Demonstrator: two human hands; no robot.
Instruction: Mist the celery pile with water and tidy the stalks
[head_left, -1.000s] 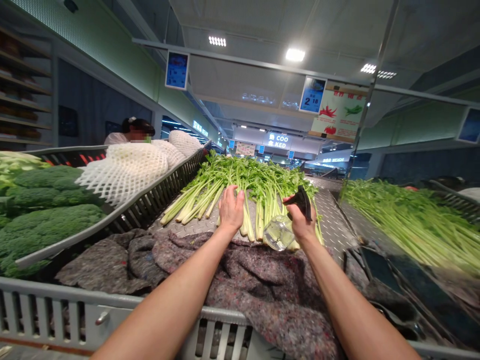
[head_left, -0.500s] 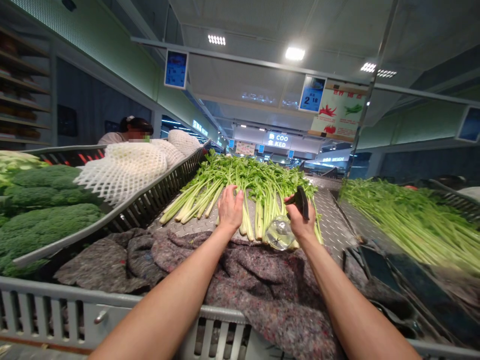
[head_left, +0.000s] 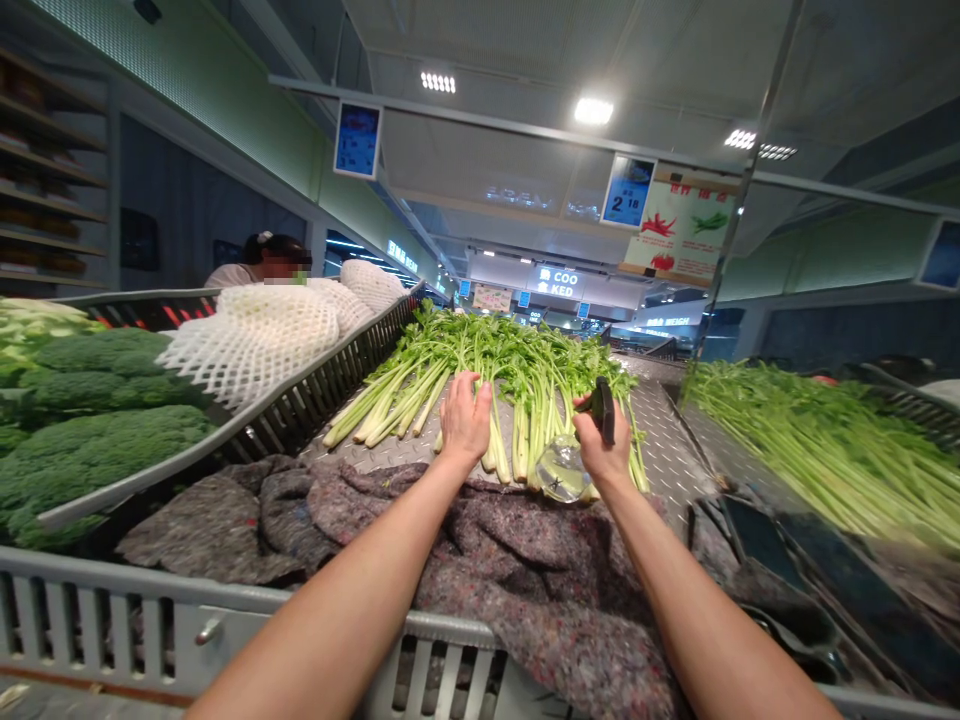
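A heap of green celery stalks (head_left: 517,385) lies on a metal tread-plate shelf (head_left: 660,440) ahead of me. My left hand (head_left: 463,420) rests flat on the stalk ends, fingers stretched out. My right hand (head_left: 604,445) is closed round a spray bottle (head_left: 564,466) with a clear body and a black trigger head, held just over the right side of the celery. A grey felt blanket (head_left: 525,540) covers the shelf under both forearms.
Broccoli (head_left: 82,420) and white foam-netted produce (head_left: 255,335) fill a slatted bin to the left. More leafy stalks (head_left: 817,440) lie at the right. A grey slatted rail (head_left: 150,620) runs along the near edge. Another person (head_left: 262,262) stands behind the left bin.
Both hands stay on the celery; the right hand has tipped the spray bottle slightly and shifted a little left. The view has barely moved.
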